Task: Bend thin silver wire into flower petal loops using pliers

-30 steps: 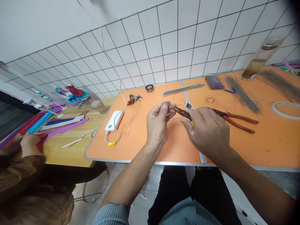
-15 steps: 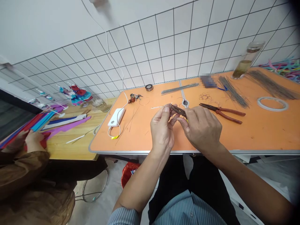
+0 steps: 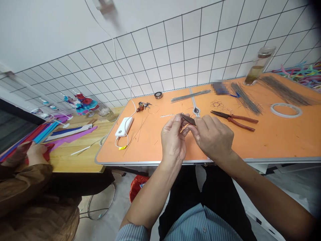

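Right hand [image 3: 214, 134] | grips pliers [image 3: 188, 119] | tips leftward | long axis slanted

Orange tabletop with grey metal edging [image 3: 276, 140]; clock read from its middle, 12 at the wall. At 9: white rectangular plastic power box [image 3: 124, 126], cord attached. At 10: bunch of metal keys [image 3: 144, 106]; small dark round tape roll [image 3: 158, 95] behind. At 11: bundle of straight grey metal wires [image 3: 191, 96]. At 1–2: clear cylindrical glass bottle [image 3: 257, 69], amber liquid inside. At 3: red-handled dark metal pliers [image 3: 231, 117], flat white ring [image 3: 286, 116] beyond.
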Motion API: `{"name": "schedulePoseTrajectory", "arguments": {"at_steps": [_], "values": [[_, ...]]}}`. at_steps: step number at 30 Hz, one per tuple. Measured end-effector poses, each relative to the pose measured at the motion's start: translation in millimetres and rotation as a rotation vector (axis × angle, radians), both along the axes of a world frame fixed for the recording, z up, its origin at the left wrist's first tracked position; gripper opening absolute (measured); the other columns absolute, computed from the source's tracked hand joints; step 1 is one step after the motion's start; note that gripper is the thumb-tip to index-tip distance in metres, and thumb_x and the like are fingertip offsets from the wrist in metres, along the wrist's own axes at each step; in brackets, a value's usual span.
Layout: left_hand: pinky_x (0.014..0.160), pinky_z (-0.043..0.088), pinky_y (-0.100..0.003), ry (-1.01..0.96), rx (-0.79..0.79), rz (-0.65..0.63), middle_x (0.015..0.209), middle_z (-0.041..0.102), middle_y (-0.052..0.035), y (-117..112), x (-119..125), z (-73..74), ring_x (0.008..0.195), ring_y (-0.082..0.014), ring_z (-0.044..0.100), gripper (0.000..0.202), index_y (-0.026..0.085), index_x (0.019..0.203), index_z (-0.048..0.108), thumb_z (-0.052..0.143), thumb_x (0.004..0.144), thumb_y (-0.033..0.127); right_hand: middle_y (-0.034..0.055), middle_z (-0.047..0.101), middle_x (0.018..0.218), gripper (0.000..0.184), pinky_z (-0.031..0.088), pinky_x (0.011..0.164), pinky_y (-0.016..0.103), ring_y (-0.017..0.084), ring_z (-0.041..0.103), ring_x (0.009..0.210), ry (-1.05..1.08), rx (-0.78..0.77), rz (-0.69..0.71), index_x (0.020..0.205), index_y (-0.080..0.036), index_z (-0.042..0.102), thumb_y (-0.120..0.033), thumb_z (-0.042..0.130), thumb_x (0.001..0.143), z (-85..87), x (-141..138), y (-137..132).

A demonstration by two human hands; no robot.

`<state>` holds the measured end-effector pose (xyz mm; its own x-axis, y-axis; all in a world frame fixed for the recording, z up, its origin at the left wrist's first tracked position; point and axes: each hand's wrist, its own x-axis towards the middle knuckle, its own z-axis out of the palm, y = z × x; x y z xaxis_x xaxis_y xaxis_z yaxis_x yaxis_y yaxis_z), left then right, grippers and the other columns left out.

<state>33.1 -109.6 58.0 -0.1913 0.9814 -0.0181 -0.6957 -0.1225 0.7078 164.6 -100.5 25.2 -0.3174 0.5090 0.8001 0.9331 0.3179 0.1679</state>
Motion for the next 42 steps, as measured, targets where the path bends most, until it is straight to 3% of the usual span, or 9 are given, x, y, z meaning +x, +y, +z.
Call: {"name": "schedulePoseTrajectory", "arguments": {"at_steps": [7, 17, 27, 33, 38, 42], "values": [[0.077, 0.056, -0.027, 0.098, -0.023, -0.081, 0.092, 0.079, -0.0060, 8.0, -6.0, -5.3, 0.080, -0.0133, 0.072, 0.037, 0.015, 0.086, 0.077, 0.095, 0.082, 0.047, 0.0027, 0.061, 0.073, 0.038, 0.026, 0.060, 0.037, 0.020, 0.046, 0.068, -0.015, 0.156, 0.014, 0.086, -0.020, 0.065, -0.044, 0.058, 0.115, -3.4, 2.8, 8.8], [0.083, 0.055, -0.026, 0.148, 0.055, -0.047, 0.100, 0.084, -0.0074, 16.9, -0.5, -18.3, 0.089, -0.0152, 0.077, 0.030, 0.017, 0.090, 0.082, 0.091, 0.087, 0.045, 0.0035, 0.067, 0.074, 0.044, 0.030, 0.061, 0.037, 0.019, 0.056, 0.069, 0.035, 0.068, 0.040, 0.086, -0.019, 0.068, -0.042, 0.050, 0.119, -5.1, 3.3, 11.5], [0.086, 0.056, -0.031, 0.245, 0.122, 0.014, 0.098, 0.085, -0.0093, 24.7, 3.2, -23.3, 0.094, -0.0191, 0.078, 0.034, 0.018, 0.085, 0.078, 0.083, 0.095, 0.050, 0.0048, 0.073, 0.080, 0.057, 0.026, 0.058, 0.034, 0.017, 0.063, 0.070, 0.332, -0.304, 0.132, 0.089, -0.018, 0.071, -0.050, 0.038, 0.121, -5.2, -2.3, 12.8], [0.090, 0.058, -0.034, 0.294, 0.133, 0.026, 0.097, 0.084, -0.0097, 25.9, 3.9, -25.6, 0.094, -0.0199, 0.077, 0.034, 0.017, 0.087, 0.078, 0.080, 0.097, 0.050, 0.0055, 0.077, 0.088, 0.048, 0.029, 0.064, 0.034, 0.020, 0.065, 0.077, 0.473, -0.549, 0.173, 0.095, -0.021, 0.074, -0.049, 0.042, 0.118, -0.3, -0.9, 12.0], [0.094, 0.058, -0.032, 0.433, 0.194, -0.017, 0.098, 0.079, -0.0062, 25.8, -2.7, -23.6, 0.092, -0.0161, 0.072, 0.025, 0.018, 0.089, 0.079, 0.076, 0.101, 0.041, 0.0053, 0.078, 0.093, 0.042, 0.034, 0.069, 0.035, 0.023, 0.068, 0.086, 0.572, -0.618, 0.217, 0.098, -0.023, 0.076, -0.045, 0.044, 0.117, 4.8, 2.3, 11.0], [0.082, 0.056, -0.026, 0.503, 0.216, -0.010, 0.083, 0.070, -0.0023, 31.6, -9.5, -25.0, 0.080, -0.0122, 0.064, 0.026, 0.018, 0.081, 0.077, 0.075, 0.102, 0.034, 0.0041, 0.074, 0.088, 0.043, 0.034, 0.069, 0.035, 0.021, 0.063, 0.081, 0.614, -0.642, 0.258, 0.091, -0.023, 0.071, -0.046, 0.045, 0.116, 5.0, 5.0, 11.9]]}}
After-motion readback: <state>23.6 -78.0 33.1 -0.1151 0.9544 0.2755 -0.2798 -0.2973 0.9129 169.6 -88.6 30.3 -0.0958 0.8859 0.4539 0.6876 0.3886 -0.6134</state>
